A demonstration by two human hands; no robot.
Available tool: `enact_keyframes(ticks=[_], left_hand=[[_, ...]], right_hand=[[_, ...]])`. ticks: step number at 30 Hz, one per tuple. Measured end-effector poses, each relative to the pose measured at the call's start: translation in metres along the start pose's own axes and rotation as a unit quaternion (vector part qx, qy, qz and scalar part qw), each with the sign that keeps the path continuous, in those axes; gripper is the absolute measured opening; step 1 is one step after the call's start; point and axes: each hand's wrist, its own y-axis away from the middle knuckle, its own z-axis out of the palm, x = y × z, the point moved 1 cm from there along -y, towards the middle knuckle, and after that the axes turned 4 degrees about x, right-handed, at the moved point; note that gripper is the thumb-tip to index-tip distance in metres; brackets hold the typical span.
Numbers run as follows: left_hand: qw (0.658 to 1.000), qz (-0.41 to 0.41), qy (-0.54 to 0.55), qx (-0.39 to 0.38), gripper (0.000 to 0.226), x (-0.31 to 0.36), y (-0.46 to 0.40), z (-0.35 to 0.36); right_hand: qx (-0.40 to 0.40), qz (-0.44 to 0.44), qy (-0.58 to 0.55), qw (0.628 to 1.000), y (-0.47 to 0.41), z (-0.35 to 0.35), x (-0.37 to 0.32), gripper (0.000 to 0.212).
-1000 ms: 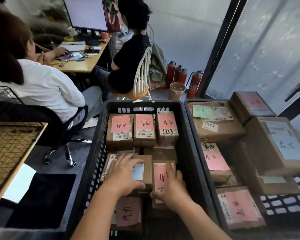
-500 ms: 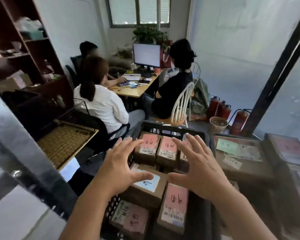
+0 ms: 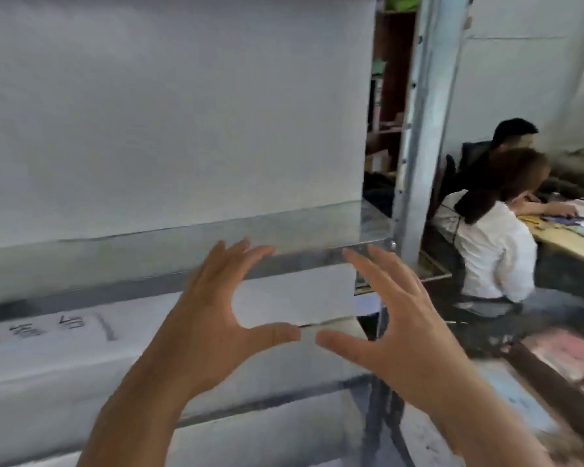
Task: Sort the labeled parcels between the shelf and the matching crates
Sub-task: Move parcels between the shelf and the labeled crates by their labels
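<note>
A metal shelf (image 3: 300, 237) fills the left and middle of the view, its levels backed with white paper; a strip with dark handwriting (image 3: 64, 326) runs along a lower level. My left hand (image 3: 213, 321) and my right hand (image 3: 402, 332) are raised side by side in front of the shelf, fingers spread, thumbs nearly facing each other, holding nothing. No parcel sits on the shelf level in view. At the bottom right a blurred parcel with a pink label (image 3: 567, 355) shows. The crates are mostly out of view.
The shelf's grey upright post (image 3: 422, 129) stands right of centre. Beyond it two people sit at a wooden desk (image 3: 573, 241), one in a white shirt (image 3: 493, 251) close to the shelf. A dark bookcase (image 3: 385, 106) is behind the post.
The view has swung left from the crates to the shelf. Both hands let go of the parcels in the crate, rose empty with fingers spread, and now hover before the shelf.
</note>
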Motion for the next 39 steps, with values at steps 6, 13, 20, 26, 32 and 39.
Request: enact_keyframes(ticks=[6,13,20,26,32,39], left_hand=[[0.985,-0.129,-0.076,0.09,0.095,-0.061,0.096,-0.143],[0.95,-0.217,-0.118,0.191,0.09,-0.144,0.219,-0.297],[0.91,-0.283,-0.185,0.239,0.098,-0.249,0.346,-0.451],[0.885,-0.323,-0.197,0.27,0.095,-0.317,0.401,-0.549],[0.874,-0.351,-0.189,0.279,0.102,-0.399,0.416,-0.605],[0.856,-0.383,-0.215,0.273,0.105,-0.499,0.384,-0.668]], right_hand=[[-0.07,-0.12,-0.131,0.982,-0.011,0.088,-0.135,0.106],[-0.15,-0.207,-0.212,0.943,0.009,0.206,-0.317,0.11],[-0.194,-0.276,-0.251,0.907,0.046,0.35,-0.497,0.109],[-0.211,-0.312,-0.236,0.896,0.05,0.421,-0.617,0.109],[-0.226,-0.328,-0.216,0.892,0.022,0.487,-0.698,0.116],[-0.23,-0.358,-0.216,0.879,-0.053,0.579,-0.778,0.117]])
